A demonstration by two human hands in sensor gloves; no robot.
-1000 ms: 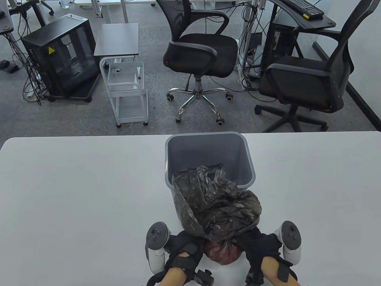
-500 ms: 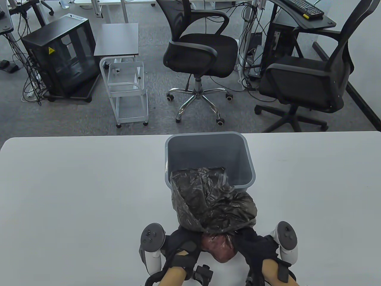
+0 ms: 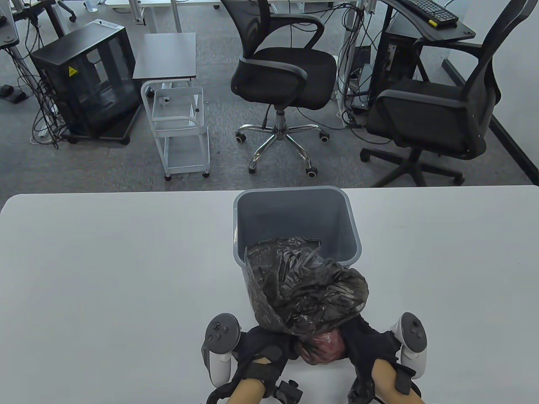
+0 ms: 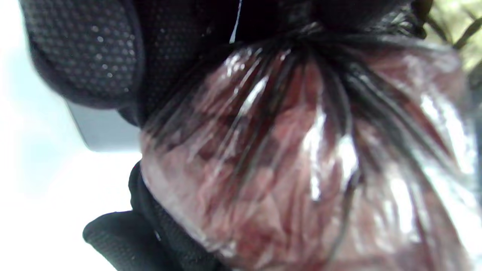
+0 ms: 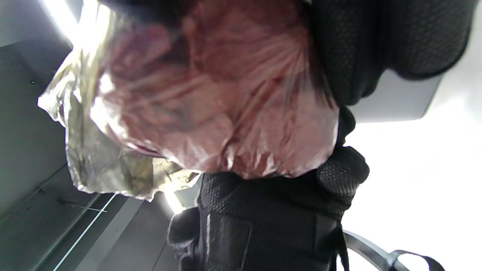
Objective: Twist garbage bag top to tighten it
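Observation:
A thin dark garbage bag (image 3: 303, 290) lies near the table's front edge. Its loose top fans out toward the grey bin (image 3: 294, 210). Its filled end, a reddish-brown lump (image 3: 324, 347), sits between my hands. My left hand (image 3: 269, 343) grips the gathered neck from the left. My right hand (image 3: 358, 341) grips it from the right. The left wrist view shows the plastic (image 4: 308, 158) pleated into a tight neck under my gloved fingers (image 4: 90, 56). The right wrist view shows the lump (image 5: 226, 101) held against my glove (image 5: 346, 49).
The grey bin stands on the white table (image 3: 105, 273) just behind the bag, open and tipped toward the camera. Two black office chairs (image 3: 282, 71), a white trolley (image 3: 181, 126) and a black cabinet (image 3: 84, 80) stand on the floor beyond the table's far edge.
The lump has turned and shifted right between my hands. The loose top has swung slightly right and puffed out. Both hands keep their grip on the neck.

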